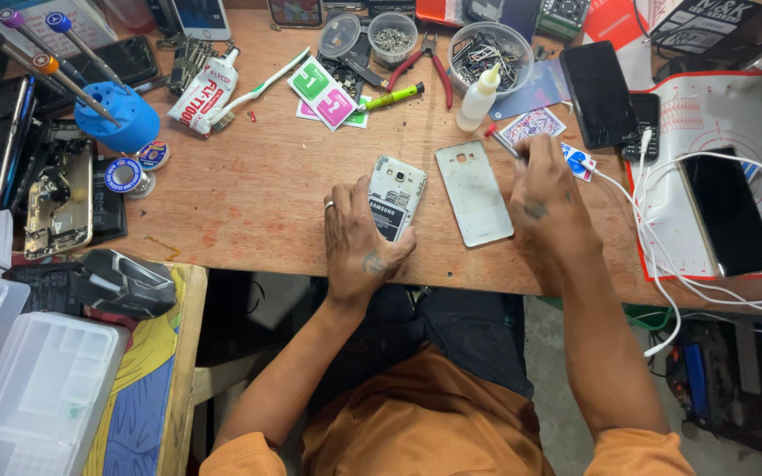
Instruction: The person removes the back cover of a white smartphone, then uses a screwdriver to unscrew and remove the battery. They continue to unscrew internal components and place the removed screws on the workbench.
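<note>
While my left hand (pixel 356 240) presses flat on the opened phone (pixel 396 196) at the bench edge, my right hand (pixel 543 187) pinches a red-tipped tool (pixel 502 139) (back cover (pixel 474 192) lies between).

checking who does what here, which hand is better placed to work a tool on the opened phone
Right, probably. The right hand holds a small red-tipped tool beside the back cover, while the left hand lies flat on the opened phone, pinning it.
</note>
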